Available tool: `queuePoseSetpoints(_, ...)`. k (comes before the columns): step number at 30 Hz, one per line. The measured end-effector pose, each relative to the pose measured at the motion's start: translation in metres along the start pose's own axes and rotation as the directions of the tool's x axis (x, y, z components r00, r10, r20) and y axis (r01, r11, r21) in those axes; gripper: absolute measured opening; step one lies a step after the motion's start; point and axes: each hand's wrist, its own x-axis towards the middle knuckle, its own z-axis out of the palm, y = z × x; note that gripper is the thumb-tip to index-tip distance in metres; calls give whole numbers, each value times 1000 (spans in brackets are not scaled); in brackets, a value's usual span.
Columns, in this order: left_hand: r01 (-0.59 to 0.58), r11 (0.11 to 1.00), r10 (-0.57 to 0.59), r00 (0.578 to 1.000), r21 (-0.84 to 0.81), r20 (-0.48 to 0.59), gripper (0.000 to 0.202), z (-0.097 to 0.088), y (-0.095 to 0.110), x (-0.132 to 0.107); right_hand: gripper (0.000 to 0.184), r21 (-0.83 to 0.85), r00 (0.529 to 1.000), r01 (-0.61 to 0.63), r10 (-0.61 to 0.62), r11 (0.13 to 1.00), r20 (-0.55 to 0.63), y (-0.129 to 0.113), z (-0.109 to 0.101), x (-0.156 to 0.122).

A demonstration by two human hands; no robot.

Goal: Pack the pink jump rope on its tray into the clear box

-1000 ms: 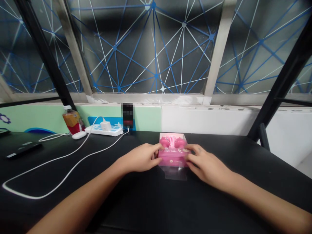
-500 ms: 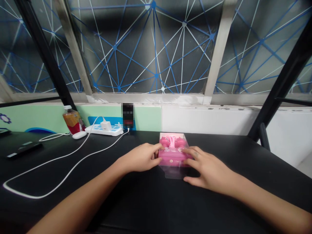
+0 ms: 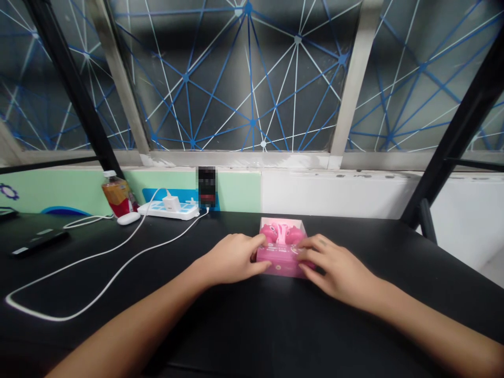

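The pink box (image 3: 280, 265), printed across its front and showing two rounded pink figures (image 3: 269, 232) at its far end, sits on the black desk (image 3: 366, 336) straight ahead of you, with your left hand (image 3: 232, 258) and right hand (image 3: 338, 270) narrowly gripping its two sides.

Office-style desk by a window

A black surface (image 3: 394, 262) carries a power strip (image 3: 167, 211) with a white charger (image 3: 170, 202), a computer mouse (image 3: 128, 218) and a drink bottle (image 3: 116, 195), backed by a green-and-white wall (image 3: 334, 194) under windows (image 3: 252, 79) with a blue-and-white web pattern.
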Motion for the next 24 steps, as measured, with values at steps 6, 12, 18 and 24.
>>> queuePoseSetpoints(6,-24,998,25,1000,65,-9,22,0,1,0,21,26,999,34,-33,999,-2,1,-2,-1)
queuePoseSetpoints(12,-50,992,52,999,112,-13,23,2,-1,2,22,24,999,36,-36,999,2,4,0,-1)
queuePoseSetpoints(18,-80,995,81,997,67,-7,22,2,-3,1,24,-1,999,51,-51,999,14,5,0,-1)
queuePoseSetpoints(24,-153,987,157,985,55,-71,19,2,-2,3,24,-38,996,87,-87,995,2,5,-3,-3)
